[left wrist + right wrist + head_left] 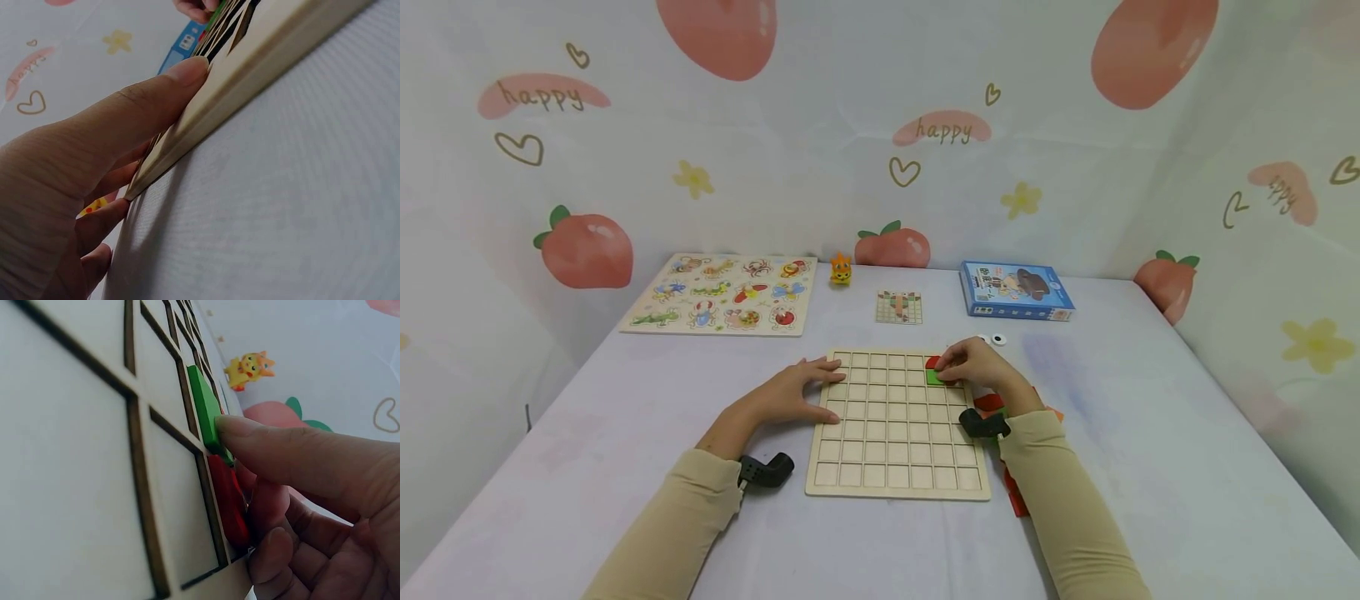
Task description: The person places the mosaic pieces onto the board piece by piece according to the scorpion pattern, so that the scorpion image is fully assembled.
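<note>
A pale wooden grid board (886, 452) lies flat in front of me. My left hand (790, 393) is at its left side, fingers spread, thumb (187, 72) resting on the rim. At the board's upper right, my right hand (981, 367) pinches a green square tile (203, 406), its thumb against the tile's side. The index fingertip is partly hidden. Beside the green tile, a red piece (228, 503) sits in the neighbouring cell, close to the curled fingers. Another red piece (932, 362) shows in the row above.
Loose red pieces (1017, 493) lie right of the board, partly under the right forearm. Behind stand a pattern card (898, 307), a blue box (1018, 290), an orange-yellow toy figure (841, 270) and an insect puzzle board (722, 296). White eye discs (998, 339) lie near the right hand.
</note>
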